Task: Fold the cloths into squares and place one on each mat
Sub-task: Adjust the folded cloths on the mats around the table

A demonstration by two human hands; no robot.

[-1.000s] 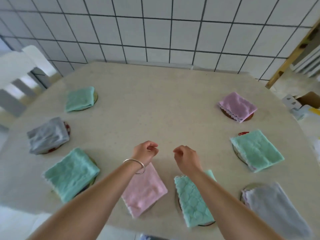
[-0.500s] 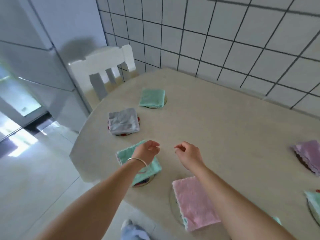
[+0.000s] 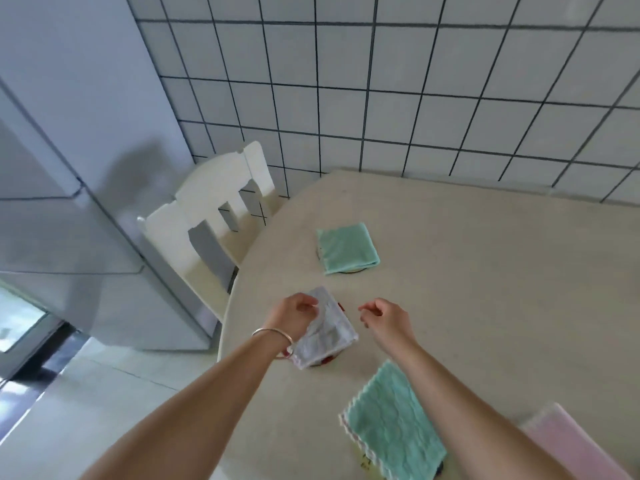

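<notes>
Head view: a grey cloth (image 3: 327, 329) is seen lying folded on a red-edged mat (image 3: 325, 361) near the left edge of the round table (image 3: 485, 271). The left hand (image 3: 294, 315) is placed at the cloth's far-left corner, its fingers curled at the edge; whether the fabric is actually pinched cannot be told. The right hand (image 3: 386, 317) is held just right of the cloth, apart from it, fingers loosely curled and nothing gripped. A far green cloth (image 3: 347, 248) is laid on its own mat, a near green cloth (image 3: 394, 422) covers another, and a pink cloth (image 3: 568, 441) is cut off at the right.

Judged from this, the grey cloth's fold could be pulled open if only one corner is lifted. The mat could also be dragged toward the table's edge, since it sits close to it. A skewed square would be left if the corners are tugged unevenly.
</notes>
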